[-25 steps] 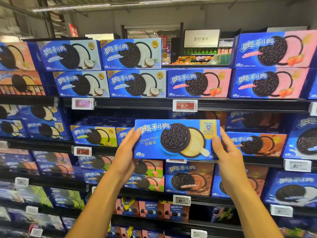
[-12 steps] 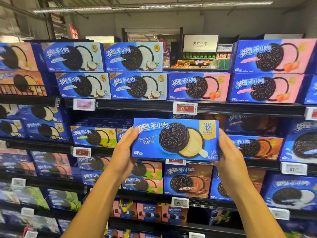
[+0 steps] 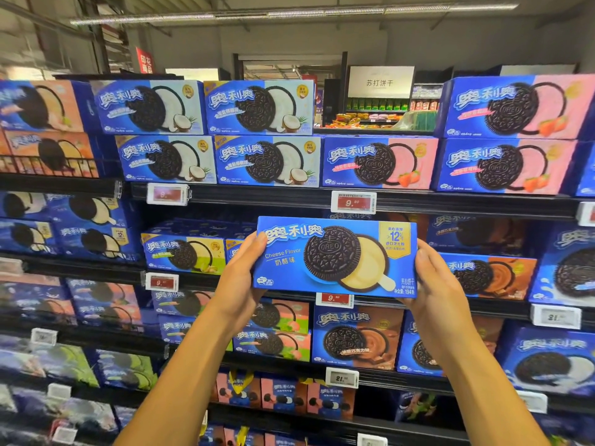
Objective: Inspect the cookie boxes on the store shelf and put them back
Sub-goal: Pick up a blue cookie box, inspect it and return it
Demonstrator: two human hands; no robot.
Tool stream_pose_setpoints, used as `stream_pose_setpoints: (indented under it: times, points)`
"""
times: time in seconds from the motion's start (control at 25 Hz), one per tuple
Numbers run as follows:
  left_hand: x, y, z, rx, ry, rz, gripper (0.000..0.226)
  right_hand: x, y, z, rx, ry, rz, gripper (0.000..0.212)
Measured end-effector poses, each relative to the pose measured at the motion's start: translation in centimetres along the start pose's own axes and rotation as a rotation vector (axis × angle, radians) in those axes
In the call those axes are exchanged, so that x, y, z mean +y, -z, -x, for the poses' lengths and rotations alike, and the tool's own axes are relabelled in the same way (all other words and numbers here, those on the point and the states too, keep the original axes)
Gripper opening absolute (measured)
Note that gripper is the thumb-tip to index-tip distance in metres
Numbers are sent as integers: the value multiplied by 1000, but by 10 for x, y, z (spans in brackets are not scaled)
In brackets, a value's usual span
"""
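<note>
Left hand [image 3: 240, 278] grips the left end of the blue cheese-flavor cookie box [image 3: 335, 257], its fingers curled round that short edge with the tips showing at the upper left corner of the front face. That box is held level in the air with its printed front toward the camera, in front of the middle shelf [image 3: 289, 202] and covering part of the row behind it. Just left of it on that row sits a box with a yellow-green panel [image 3: 183, 254], touching nothing the hands hold. Above, on the upper level, coconut boxes [image 3: 206, 133] stand in 2 stacked rows, and strawberry boxes [image 3: 450, 162] follow to their right. A red price tag [image 3: 353, 202] reading 9 hangs on the shelf edge just above the held box. Right hand [image 3: 434, 281] clasps the box's right end, thumb along the side edge and fingers wrapped behind and under the lower right corner. Beyond it, an orange-paneled chocolate box [image 3: 492, 275] rests on the same row.
</note>
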State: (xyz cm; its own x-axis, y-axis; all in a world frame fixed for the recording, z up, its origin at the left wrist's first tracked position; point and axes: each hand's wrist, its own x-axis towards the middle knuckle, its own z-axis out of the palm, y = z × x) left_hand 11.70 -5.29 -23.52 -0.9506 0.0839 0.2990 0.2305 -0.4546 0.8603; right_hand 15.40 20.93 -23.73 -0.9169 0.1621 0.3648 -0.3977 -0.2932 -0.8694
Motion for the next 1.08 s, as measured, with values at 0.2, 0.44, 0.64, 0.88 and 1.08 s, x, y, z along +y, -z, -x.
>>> stream_pose_setpoints:
  times: [0.2, 0.44, 0.64, 0.88, 1.08]
  points:
    - [-3, -1, -3, 27, 41, 58, 59, -13, -7, 8, -121, -38, -143, 38]
    - [-12, -8, -19, 94, 127, -107, 40, -27, -26, 12, -106, 80, -52, 43]
    - [-21, -19, -37, 82, 201, -195, 44, -39, -49, 22, -96, 199, 66, 46]
    - [-30, -35, -45, 80, 300, -11, 45, -42, -68, 31, -137, 349, 199, 31]
    - [-34, -35, -47, 85, 284, 13, 42, -43, -66, 31, -144, 352, 189, 34]
